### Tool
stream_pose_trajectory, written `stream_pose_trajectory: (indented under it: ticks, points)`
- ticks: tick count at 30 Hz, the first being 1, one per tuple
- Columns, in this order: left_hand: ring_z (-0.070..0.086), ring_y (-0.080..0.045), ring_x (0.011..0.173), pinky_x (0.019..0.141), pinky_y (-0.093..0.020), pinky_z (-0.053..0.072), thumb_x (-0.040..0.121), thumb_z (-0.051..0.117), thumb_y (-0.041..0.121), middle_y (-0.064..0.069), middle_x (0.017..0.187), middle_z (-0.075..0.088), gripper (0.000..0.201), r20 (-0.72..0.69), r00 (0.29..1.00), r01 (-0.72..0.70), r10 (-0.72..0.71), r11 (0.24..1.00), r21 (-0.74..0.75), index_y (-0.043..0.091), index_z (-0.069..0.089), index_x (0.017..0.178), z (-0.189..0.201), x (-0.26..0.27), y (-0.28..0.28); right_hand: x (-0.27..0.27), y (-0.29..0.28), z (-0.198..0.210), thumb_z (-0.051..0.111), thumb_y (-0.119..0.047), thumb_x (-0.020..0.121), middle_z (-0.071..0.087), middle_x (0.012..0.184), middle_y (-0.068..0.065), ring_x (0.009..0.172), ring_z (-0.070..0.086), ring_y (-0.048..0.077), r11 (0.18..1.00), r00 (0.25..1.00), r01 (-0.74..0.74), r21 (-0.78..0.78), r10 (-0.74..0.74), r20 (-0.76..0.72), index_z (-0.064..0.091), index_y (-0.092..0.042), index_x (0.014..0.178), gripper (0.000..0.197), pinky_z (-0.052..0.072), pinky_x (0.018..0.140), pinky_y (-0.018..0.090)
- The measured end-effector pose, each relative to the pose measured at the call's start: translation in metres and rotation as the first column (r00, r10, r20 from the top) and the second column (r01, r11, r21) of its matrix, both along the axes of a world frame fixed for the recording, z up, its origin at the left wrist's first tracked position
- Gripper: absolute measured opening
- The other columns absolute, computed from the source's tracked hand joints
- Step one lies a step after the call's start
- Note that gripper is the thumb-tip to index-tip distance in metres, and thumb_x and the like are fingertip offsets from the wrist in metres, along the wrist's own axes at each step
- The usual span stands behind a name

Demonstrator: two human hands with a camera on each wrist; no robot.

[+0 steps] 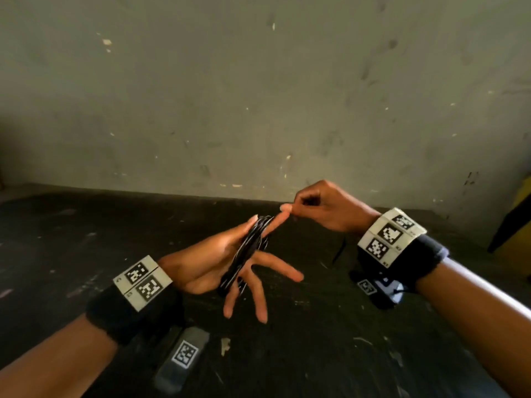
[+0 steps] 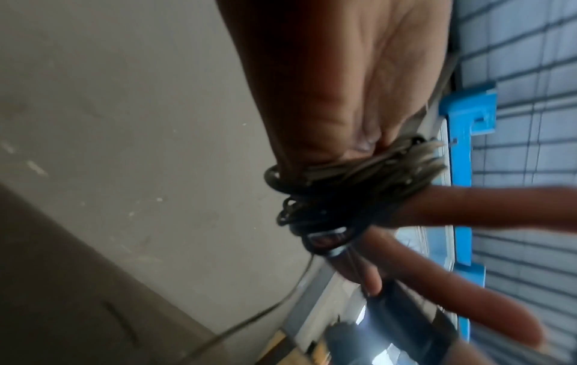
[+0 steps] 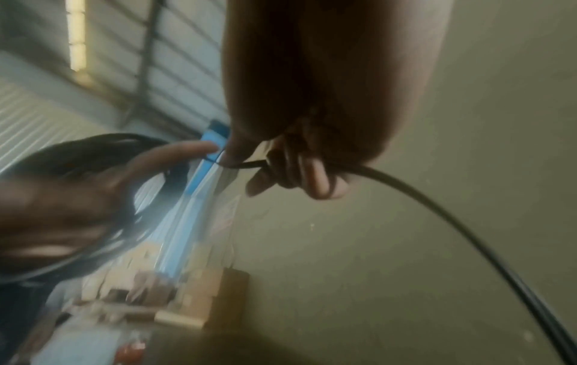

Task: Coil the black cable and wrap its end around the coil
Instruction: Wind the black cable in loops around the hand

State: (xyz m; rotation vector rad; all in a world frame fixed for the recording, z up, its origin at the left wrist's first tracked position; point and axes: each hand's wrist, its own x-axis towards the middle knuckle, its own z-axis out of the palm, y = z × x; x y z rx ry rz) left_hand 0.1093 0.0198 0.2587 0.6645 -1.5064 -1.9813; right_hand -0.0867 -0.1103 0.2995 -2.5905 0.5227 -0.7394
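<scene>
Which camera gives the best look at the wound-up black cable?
The left wrist view: the coil fills the centre, looped around the left hand. The head view shows it small; the right wrist view blurs it.

1. We take this for a workshop or storage room, though we cannot be sure.
2. The wall (image 1: 258, 96) is bare, scuffed and chipped.
3. The work surface (image 1: 316, 354) is dark, scratched and paint-flecked.
4. Behind the hand we see a metal grille (image 2: 530, 172) and a blue frame (image 2: 462, 153).
5. Blurred cardboard boxes (image 3: 215, 296) sit in the background.
</scene>
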Motion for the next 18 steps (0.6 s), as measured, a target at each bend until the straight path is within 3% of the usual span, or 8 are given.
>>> stream_pose_trajectory:
  ticks: [3,5,7,8,10,14,18]
  points:
    - [0.073,-0.036,0.082,0.041,-0.033,0.057,0.093,0.013,0.059,-0.026,0.143,0.045,0.049,-0.199,0.98,0.003,0.0,1.0,0.015,0.056,0.024,0.141,0.01,-0.005,-0.007,0.009,0.008,-0.024,0.046,-0.042,0.087,0.051,0.051,-0.014,0.046,0.042,0.001,0.994,0.981,0.034,0.1,-0.052,0.187,0.07,-0.008,0.073,0.044,0.034,0.048,0.016]
    - [0.073,-0.036,0.08,0.036,-0.032,0.055,0.093,0.013,0.06,-0.023,0.145,0.044,0.049,-0.276,0.957,-0.089,0.087,0.996,0.005,0.055,0.023,0.141,0.017,-0.011,-0.013,0.019,0.014,-0.044,0.04,-0.042,0.087,0.058,0.064,-0.009,0.053,0.049,-0.004,0.976,0.97,0.059,0.21,-0.106,0.22,0.068,0.004,0.094,0.055,0.04,0.049,0.012]
    - [0.073,-0.036,0.079,0.033,-0.03,0.053,0.094,0.014,0.06,-0.02,0.143,0.047,0.048,-0.335,0.915,-0.235,0.224,0.972,0.01,0.055,0.024,0.14,0.025,-0.018,-0.021,0.032,0.02,-0.065,0.041,-0.029,0.099,0.061,0.074,0.01,0.055,0.055,0.011,0.928,0.978,0.061,0.368,-0.13,0.165,0.059,0.0,0.11,0.036,0.042,0.041,0.017]
    - [0.073,-0.036,0.079,0.033,-0.029,0.053,0.094,0.015,0.06,-0.018,0.142,0.048,0.048,-0.366,0.883,-0.307,0.292,0.951,0.018,0.055,0.023,0.14,0.028,-0.021,-0.025,0.038,0.027,-0.073,0.04,-0.022,0.1,0.058,0.075,0.013,0.053,0.054,0.016,0.902,0.986,0.064,0.428,-0.124,0.112,0.054,-0.005,0.116,0.027,0.043,0.038,0.022]
    - [0.073,-0.037,0.081,0.035,-0.028,0.054,0.093,0.018,0.06,-0.016,0.146,0.044,0.048,-0.409,0.814,-0.451,0.412,0.893,0.003,0.056,0.022,0.141,0.033,-0.022,-0.034,0.048,0.042,-0.082,0.038,-0.02,0.1,0.053,0.069,0.006,0.048,0.052,0.012,0.878,0.998,0.068,0.474,-0.067,-0.019,0.046,-0.011,0.119,0.022,0.047,0.039,0.024]
    - [0.072,-0.036,0.088,0.044,-0.032,0.059,0.094,0.018,0.059,-0.015,0.154,0.031,0.047,-0.35,0.769,-0.603,0.535,0.789,-0.118,0.059,0.015,0.141,0.033,-0.012,-0.048,0.053,0.07,-0.082,0.041,-0.021,0.1,0.054,0.071,0.001,0.047,0.054,0.006,0.867,0.984,0.018,0.497,0.072,-0.161,0.043,-0.018,0.126,0.026,0.05,0.045,0.02]
    - [0.073,-0.031,0.087,0.046,-0.031,0.059,0.094,0.014,0.058,-0.013,0.156,0.027,0.049,-0.232,0.761,-0.647,0.605,0.735,-0.203,0.059,0.006,0.142,0.02,0.003,-0.052,0.047,0.079,-0.065,0.043,-0.023,0.099,0.061,0.087,0.001,0.058,0.058,0.006,0.949,0.973,0.083,0.305,-0.011,-0.231,0.05,-0.02,0.12,0.022,0.051,0.051,0.02]
